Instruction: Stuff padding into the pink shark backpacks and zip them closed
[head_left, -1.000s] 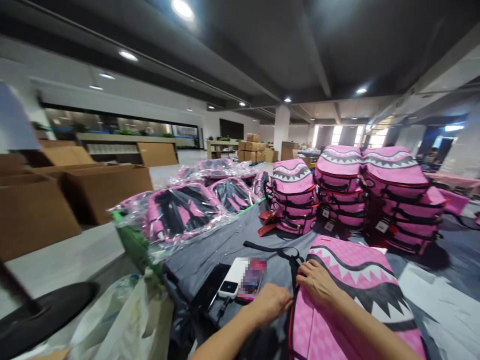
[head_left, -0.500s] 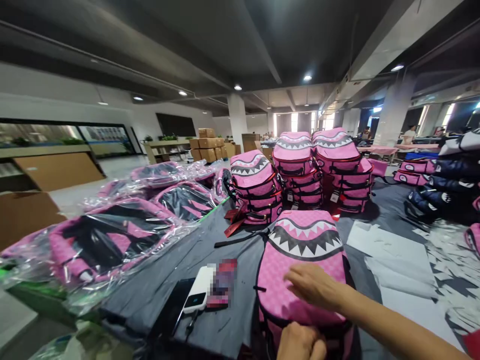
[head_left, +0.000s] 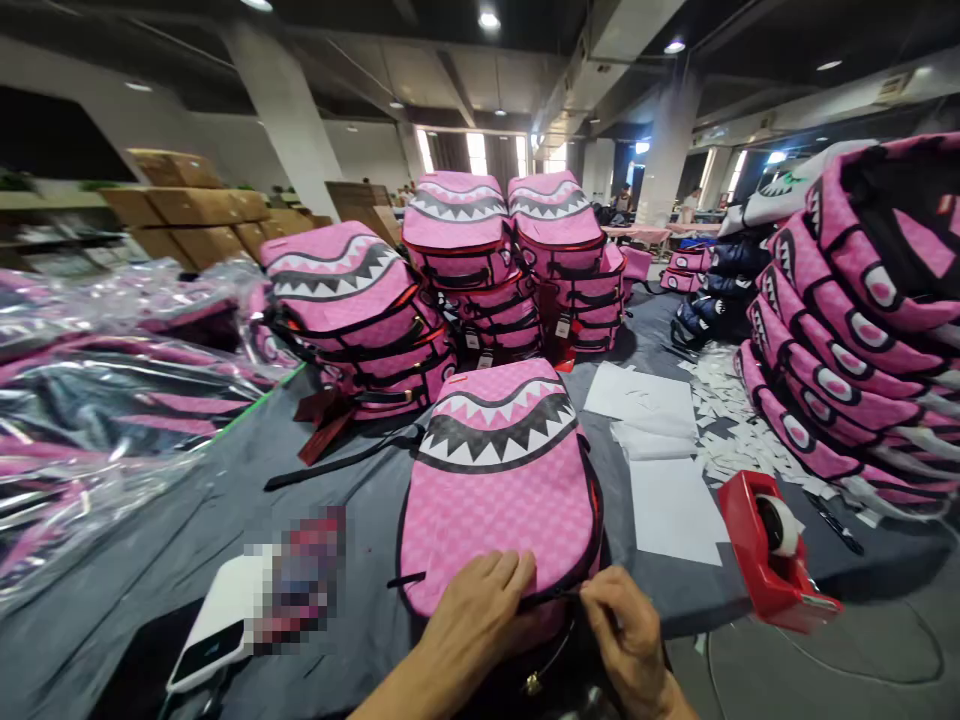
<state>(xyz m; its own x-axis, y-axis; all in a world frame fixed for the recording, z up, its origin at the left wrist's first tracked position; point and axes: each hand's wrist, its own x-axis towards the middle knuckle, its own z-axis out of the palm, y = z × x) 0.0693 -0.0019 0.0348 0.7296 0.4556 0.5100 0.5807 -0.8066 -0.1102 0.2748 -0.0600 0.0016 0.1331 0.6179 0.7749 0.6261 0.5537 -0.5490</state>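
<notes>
A pink backpack with a shark-teeth print lies on the table in front of me, its front panel facing up. My left hand rests flat on the lower part of that panel, its thumb out of sight. At the lower right edge, my right hand pinches a small dark piece that looks like a zipper pull. Another black zipper pull sticks out on the left side. Below my hands, the bag's near end is dark and partly hidden.
Stacked pink backpacks stand behind, with more piled at right. Plastic-wrapped bags lie left. A white power bank is on the near-left table. White paper sheets, scraps and a red tape dispenser lie right.
My view has swung right, bringing in the tape dispenser and right-hand pile. My right hand went from above the panel to the lower right edge; my left hand came up onto the panel.
</notes>
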